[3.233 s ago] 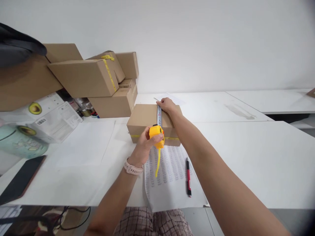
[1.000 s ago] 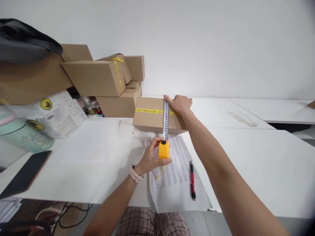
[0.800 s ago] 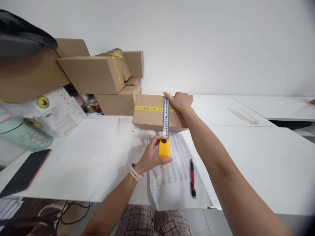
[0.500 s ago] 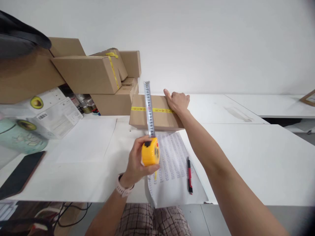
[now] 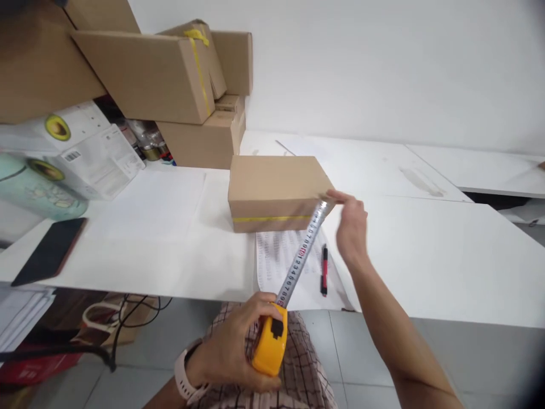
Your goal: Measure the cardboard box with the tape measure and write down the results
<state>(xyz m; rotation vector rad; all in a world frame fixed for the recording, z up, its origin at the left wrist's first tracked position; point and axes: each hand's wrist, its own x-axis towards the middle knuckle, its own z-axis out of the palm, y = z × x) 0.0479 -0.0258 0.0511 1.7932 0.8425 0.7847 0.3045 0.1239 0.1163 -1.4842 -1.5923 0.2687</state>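
Note:
My left hand (image 5: 240, 341) is wrapped round the yellow case of a tape measure (image 5: 275, 341), low in front of my lap. Its metal blade (image 5: 298, 261) runs out up and to the right, numbers facing me. With the fingertips closed at the blade's free end, my right hand (image 5: 352, 227) is by the right front corner of a brown cardboard box (image 5: 272, 179). Yellow tape crosses the box's front face. Beneath the box and blade lies a printed sheet (image 5: 272, 267), partly covered. A red and black pen (image 5: 325, 270) rests on that sheet.
Several cardboard boxes (image 5: 140, 74) are stacked at the back left. A white carton with avocado pictures (image 5: 97, 159), a mint-green bottle (image 5: 42, 190) and a dark phone (image 5: 51, 250) are on the left. The white table's (image 5: 409, 272) front edge runs before my lap.
The box has been turned, its taped face now towards me. My right hand has left the box for the blade's end. My left hand has lowered with the tape measure, and the view has tilted down.

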